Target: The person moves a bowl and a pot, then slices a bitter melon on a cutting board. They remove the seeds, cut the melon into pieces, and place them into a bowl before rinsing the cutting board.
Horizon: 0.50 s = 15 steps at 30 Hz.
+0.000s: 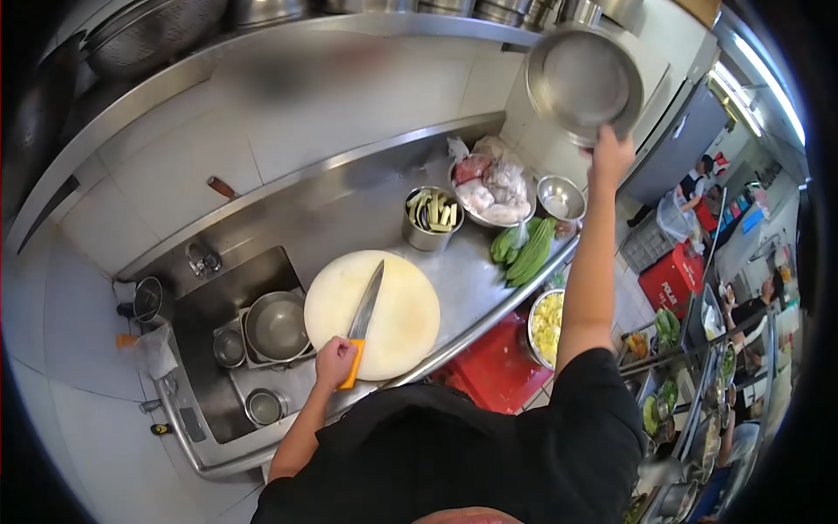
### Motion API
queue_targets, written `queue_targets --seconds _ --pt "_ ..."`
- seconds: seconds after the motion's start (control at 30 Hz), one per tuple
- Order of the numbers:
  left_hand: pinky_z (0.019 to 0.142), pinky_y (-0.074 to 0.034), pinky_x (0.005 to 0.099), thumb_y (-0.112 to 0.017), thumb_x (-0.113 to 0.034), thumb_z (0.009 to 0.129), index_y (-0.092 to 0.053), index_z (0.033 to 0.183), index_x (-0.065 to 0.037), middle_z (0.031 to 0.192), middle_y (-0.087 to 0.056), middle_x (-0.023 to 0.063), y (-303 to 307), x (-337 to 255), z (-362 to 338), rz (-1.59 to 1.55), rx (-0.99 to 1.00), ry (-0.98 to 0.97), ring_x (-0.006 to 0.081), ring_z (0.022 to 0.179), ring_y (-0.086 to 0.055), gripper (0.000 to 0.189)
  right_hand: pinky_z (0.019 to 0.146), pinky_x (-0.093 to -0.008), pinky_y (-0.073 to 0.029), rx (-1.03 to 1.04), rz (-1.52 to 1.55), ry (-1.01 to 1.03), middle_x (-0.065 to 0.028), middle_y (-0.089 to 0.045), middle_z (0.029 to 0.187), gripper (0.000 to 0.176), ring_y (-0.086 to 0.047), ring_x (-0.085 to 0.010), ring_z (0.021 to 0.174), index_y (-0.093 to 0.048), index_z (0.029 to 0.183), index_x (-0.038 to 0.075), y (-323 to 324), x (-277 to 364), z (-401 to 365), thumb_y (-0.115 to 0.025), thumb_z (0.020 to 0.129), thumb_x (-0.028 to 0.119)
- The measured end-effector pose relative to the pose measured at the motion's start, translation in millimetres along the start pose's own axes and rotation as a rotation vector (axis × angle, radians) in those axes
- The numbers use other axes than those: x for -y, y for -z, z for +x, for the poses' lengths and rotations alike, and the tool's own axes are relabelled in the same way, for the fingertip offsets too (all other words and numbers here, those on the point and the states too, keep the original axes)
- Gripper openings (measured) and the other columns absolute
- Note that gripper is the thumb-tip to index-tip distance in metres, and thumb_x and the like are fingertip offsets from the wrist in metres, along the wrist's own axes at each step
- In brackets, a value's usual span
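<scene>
My left hand [334, 362] is closed round the orange handle of a kitchen knife [367, 301]. Its blade points away from me across a round white cutting board [410, 306] at the counter's front edge. My right hand [613, 157], stretched far out to the right, grips the rim of a round metal bowl [585, 79]. The bowl is up in the air, its hollow side facing the camera, with nothing visible in it. Past the board stands a metal container [429, 234] of cut eggplant-like strips. Long green ridged vegetables [531, 253] lie below my right forearm.
A metal bowl of bagged raw meat [493, 188] and a small steel bowl [561, 199] stand at the counter's far end. To the left, a sink [223, 371] holds several pots. A bowl of yellow chopped food [547, 327] sits low beside a red surface [493, 371]. People work at the right.
</scene>
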State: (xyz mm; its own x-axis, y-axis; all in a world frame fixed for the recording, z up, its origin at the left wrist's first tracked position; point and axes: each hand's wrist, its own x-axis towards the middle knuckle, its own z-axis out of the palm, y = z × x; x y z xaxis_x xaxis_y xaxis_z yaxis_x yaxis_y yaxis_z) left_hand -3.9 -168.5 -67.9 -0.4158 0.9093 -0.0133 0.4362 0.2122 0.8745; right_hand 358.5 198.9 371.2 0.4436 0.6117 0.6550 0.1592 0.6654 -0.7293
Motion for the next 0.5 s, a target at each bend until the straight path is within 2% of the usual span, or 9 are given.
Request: queue_targets --seconds 0.03,0.07,0.1,0.17,0.2,0.27,0.4,0.47,0.5 --pt "0.064 -0.052 0.0332 -0.078 -0.024 0.087 -0.066 0.092 -0.004 0.073 -0.066 0.0068 -1 -2 0 0.001 0.01 0.019 0.0176 0.064 -0.062 0.023 0.049 -0.0344 -0.058 -0.003 0.036 -0.126 -0.0097 -0.068 0.088 0.023 -0.068 -0.0191 0.064 -0.061 0.105 -0.001 35 -49 -17 -0.063 0.086 0.012" --pt "0.064 -0.052 0.0329 -0.078 -0.024 0.088 -0.066 0.092 -0.005 0.073 -0.065 0.0065 -1 -2 -1 0.005 0.0 0.022 0.0172 0.064 -0.062 0.023 0.046 -0.0331 -0.056 -0.029 -0.013 -0.256 -0.0078 -0.064 0.08 0.02 -0.067 -0.0183 0.062 -0.059 0.103 0.001 58 -57 -58 -0.062 0.085 0.01" --pt "0.064 -0.052 0.0326 -0.077 -0.024 0.088 -0.066 0.093 -0.005 0.073 -0.065 0.0061 -2 -2 0 0.011 -0.009 0.02 0.0167 0.064 -0.061 0.023 0.041 -0.0321 -0.051 0.075 -0.085 -0.418 -0.0062 -0.06 0.074 0.017 -0.064 -0.018 0.058 -0.056 0.099 0.003 92 -92 -88 -0.061 0.083 0.007" --pt "0.064 -0.051 0.0306 -0.077 -0.023 0.089 -0.066 0.094 -0.005 0.072 -0.065 0.0042 -3 -3 0 0.016 -0.001 0.03 0.0145 0.064 -0.061 0.022 0.032 -0.0326 -0.041 0.079 -0.133 -0.66 -0.007 -0.058 0.071 0.017 -0.055 -0.0198 0.046 -0.055 0.099 0.003 130 -132 -160 -0.059 0.082 0.003" --pt "0.064 -0.051 0.0301 -0.077 -0.022 0.089 -0.066 0.093 -0.005 0.072 -0.065 0.0038 -3 -5 2 0.013 -0.003 0.031 0.0137 0.064 -0.06 0.021 0.031 -0.0324 -0.04 0.037 -0.217 -0.77 -0.0086 -0.06 0.074 0.017 -0.055 -0.0198 0.045 -0.056 0.099 0.003 145 -155 -193 -0.056 0.082 0.0" --pt "0.064 -0.051 0.0292 -0.077 -0.02 0.089 -0.065 0.092 -0.004 0.072 -0.064 0.003 -3 -8 3 0.012 0.008 0.032 0.0123 0.064 -0.059 0.02 0.031 -0.0326 -0.044 -0.021 -0.124 -1.062 -0.0106 -0.062 0.079 0.019 -0.059 -0.0207 0.048 -0.056 0.101 0.002 166 -177 -245 -0.054 0.082 -0.001" --pt "0.063 -0.051 0.0282 -0.076 -0.019 0.091 -0.063 0.09 -0.003 0.071 -0.064 0.0024 -6 4 13 0.051 0.046 0.035 0.0105 0.063 -0.058 0.021 0.037 -0.0361 -0.053 0.007 -0.002 -1.068 -0.0153 -0.063 0.08 0.02 -0.066 -0.0268 0.054 -0.057 0.105 -0.004 179 -263 -325 -0.055 0.085 0.0" --pt "0.062 -0.05 0.0278 -0.075 -0.019 0.092 -0.062 0.089 -0.003 0.07 -0.063 0.0022 -5 6 16 0.068 0.054 0.042 0.0101 0.062 -0.057 0.021 0.037 -0.0346 -0.052 0.01 -0.13 -1.173 -0.0154 -0.063 0.08 0.027 -0.064 -0.0266 0.051 -0.057 0.11 -0.007 158 -274 -341 -0.061 0.086 0.006" --pt "0.062 -0.05 0.0271 -0.074 -0.018 0.094 -0.061 0.089 -0.003 0.07 -0.062 0.0008 -1 0 16 0.069 0.085 0.074 0.0087 0.063 -0.056 0.021 0.046 -0.0391 -0.056 0.135 -0.247 -1.238 -0.0178 -0.063 0.084 0.035 -0.067 -0.03 0.06 -0.056 0.114 -0.007 153 -270 -336 -0.065 0.086 0.01"
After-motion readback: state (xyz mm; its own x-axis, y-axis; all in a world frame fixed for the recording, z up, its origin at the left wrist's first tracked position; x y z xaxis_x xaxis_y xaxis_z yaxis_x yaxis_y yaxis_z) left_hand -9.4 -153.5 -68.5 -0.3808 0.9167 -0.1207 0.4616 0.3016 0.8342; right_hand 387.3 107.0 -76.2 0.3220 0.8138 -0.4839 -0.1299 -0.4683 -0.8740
